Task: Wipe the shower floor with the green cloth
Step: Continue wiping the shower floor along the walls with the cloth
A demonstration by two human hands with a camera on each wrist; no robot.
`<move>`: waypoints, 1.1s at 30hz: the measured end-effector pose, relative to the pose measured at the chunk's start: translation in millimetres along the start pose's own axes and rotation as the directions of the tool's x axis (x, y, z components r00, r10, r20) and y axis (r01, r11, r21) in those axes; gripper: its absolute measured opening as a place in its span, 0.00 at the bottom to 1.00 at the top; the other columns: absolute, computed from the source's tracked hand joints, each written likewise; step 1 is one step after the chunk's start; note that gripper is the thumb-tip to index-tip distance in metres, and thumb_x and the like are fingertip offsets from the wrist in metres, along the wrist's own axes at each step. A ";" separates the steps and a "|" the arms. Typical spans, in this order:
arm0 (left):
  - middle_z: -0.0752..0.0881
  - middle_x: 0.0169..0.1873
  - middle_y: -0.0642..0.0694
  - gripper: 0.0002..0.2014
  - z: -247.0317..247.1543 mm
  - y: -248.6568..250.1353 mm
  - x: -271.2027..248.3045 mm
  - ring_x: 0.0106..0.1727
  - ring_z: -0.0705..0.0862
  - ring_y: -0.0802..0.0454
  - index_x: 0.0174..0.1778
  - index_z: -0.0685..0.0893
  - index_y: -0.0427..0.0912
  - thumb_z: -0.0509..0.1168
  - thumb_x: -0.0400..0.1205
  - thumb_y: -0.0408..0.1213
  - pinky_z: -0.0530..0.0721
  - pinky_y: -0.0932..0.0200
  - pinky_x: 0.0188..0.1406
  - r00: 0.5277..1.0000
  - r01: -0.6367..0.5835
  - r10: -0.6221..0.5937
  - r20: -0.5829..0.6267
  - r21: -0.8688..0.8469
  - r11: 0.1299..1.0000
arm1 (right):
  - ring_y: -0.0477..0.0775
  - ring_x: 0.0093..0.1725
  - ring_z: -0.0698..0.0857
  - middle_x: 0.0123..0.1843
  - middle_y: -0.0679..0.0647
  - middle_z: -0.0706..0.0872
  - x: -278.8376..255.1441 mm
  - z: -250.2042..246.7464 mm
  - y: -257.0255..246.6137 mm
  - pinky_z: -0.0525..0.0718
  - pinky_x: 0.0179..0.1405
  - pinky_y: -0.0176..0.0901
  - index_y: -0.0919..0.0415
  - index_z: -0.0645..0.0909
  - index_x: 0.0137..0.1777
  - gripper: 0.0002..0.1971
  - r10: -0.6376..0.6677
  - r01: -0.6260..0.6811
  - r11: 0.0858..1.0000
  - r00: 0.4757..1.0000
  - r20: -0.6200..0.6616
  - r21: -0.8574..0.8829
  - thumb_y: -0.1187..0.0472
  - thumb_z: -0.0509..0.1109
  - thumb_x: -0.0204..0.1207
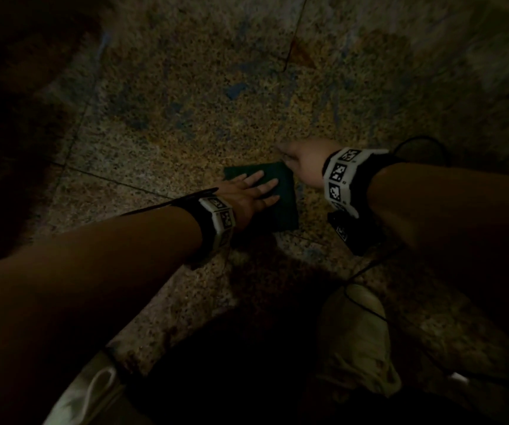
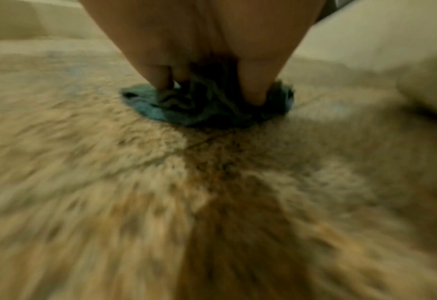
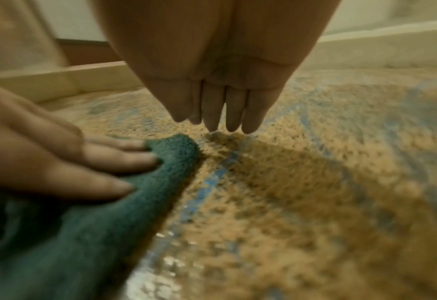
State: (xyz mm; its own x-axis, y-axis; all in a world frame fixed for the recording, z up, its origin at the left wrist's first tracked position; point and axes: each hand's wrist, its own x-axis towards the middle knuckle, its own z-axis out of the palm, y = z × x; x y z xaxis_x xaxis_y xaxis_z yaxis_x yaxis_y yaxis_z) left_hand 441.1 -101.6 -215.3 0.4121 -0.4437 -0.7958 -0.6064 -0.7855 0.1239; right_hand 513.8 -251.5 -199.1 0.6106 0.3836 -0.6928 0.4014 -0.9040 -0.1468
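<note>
A folded dark green cloth (image 1: 281, 207) lies flat on the speckled stone shower floor (image 1: 204, 118), which carries blue streaks. My left hand (image 1: 256, 188) presses flat on the cloth with its fingers spread and straight. In the right wrist view that left hand (image 3: 66, 160) rests on the cloth (image 3: 104, 213) near its edge. In the left wrist view the cloth (image 2: 207, 113) is rumpled under the fingers (image 2: 253, 85). My right hand (image 1: 293, 157) is beside the cloth's far right corner. Its straight fingers (image 3: 219, 113) are held together, tips down on the bare floor, holding nothing.
A pale raised kerb (image 3: 58, 83) borders the floor beyond the hands, and a light wall (image 2: 366, 44) stands to the right. My knees in light trousers (image 1: 354, 338) are close below the hands. A thin black cable (image 1: 366, 305) hangs by the right knee. The left side is in deep shadow.
</note>
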 end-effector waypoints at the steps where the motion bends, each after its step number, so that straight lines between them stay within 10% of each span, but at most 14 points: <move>1: 0.33 0.82 0.48 0.33 4.1 -2.9 -6.4 0.82 0.35 0.43 0.83 0.38 0.52 0.52 0.88 0.45 0.43 0.48 0.81 1.000 0.017 -0.019 -0.021 -0.058 0.998 | 0.59 0.77 0.69 0.83 0.53 0.63 -0.4 0.3 2.6 0.73 0.71 0.49 0.49 0.53 0.84 0.25 -0.026 0.026 0.999 1.000 -0.008 -0.022 0.56 0.51 0.88; 6: 0.32 0.81 0.48 0.44 37.2 -32.9 -46.7 0.82 0.35 0.44 0.82 0.32 0.51 0.57 0.83 0.57 0.46 0.49 0.81 0.915 0.380 -0.402 0.019 -0.372 0.847 | 0.54 0.84 0.49 0.86 0.53 0.45 -12.5 0.7 -4.9 0.54 0.80 0.46 0.54 0.47 0.85 0.28 -0.240 0.231 0.951 0.971 -0.020 -0.206 0.52 0.51 0.87; 10: 0.29 0.80 0.47 0.45 52.0 -41.4 -56.0 0.82 0.33 0.41 0.82 0.31 0.50 0.56 0.82 0.60 0.43 0.45 0.80 0.883 0.464 -0.456 0.108 -0.341 0.817 | 0.55 0.84 0.40 0.85 0.52 0.36 -18.6 19.3 -34.0 0.52 0.82 0.54 0.53 0.38 0.84 0.37 -0.331 0.354 0.892 0.935 0.129 -0.280 0.40 0.52 0.84; 15: 0.27 0.79 0.48 0.42 44.6 -47.4 -37.0 0.81 0.32 0.43 0.82 0.31 0.53 0.58 0.85 0.50 0.40 0.44 0.82 0.864 0.491 -0.491 0.113 -0.415 0.766 | 0.53 0.83 0.35 0.84 0.50 0.30 -19.2 59.7 -47.0 0.41 0.81 0.48 0.53 0.33 0.83 0.36 -0.201 0.221 0.963 0.970 0.139 -0.152 0.42 0.48 0.85; 33: 0.23 0.77 0.43 0.38 48.0 -39.5 -2.9 0.79 0.28 0.34 0.79 0.25 0.51 0.38 0.83 0.65 0.33 0.37 0.78 0.870 0.447 -0.488 -0.074 -0.302 0.842 | 0.54 0.83 0.35 0.84 0.50 0.30 -37.1 80.4 -41.3 0.45 0.82 0.49 0.54 0.33 0.83 0.30 0.234 -0.249 0.949 0.967 0.096 0.195 0.50 0.44 0.88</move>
State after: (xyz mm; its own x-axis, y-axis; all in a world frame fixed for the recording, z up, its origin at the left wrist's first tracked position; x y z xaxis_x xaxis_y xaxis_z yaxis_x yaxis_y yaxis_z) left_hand 431.2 -48.6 -246.3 0.7045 -0.0341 -0.7089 -0.1207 -0.9900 -0.0724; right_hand 419.6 -243.6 -224.1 0.6190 0.1410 -0.7726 0.0957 -0.9900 -0.1040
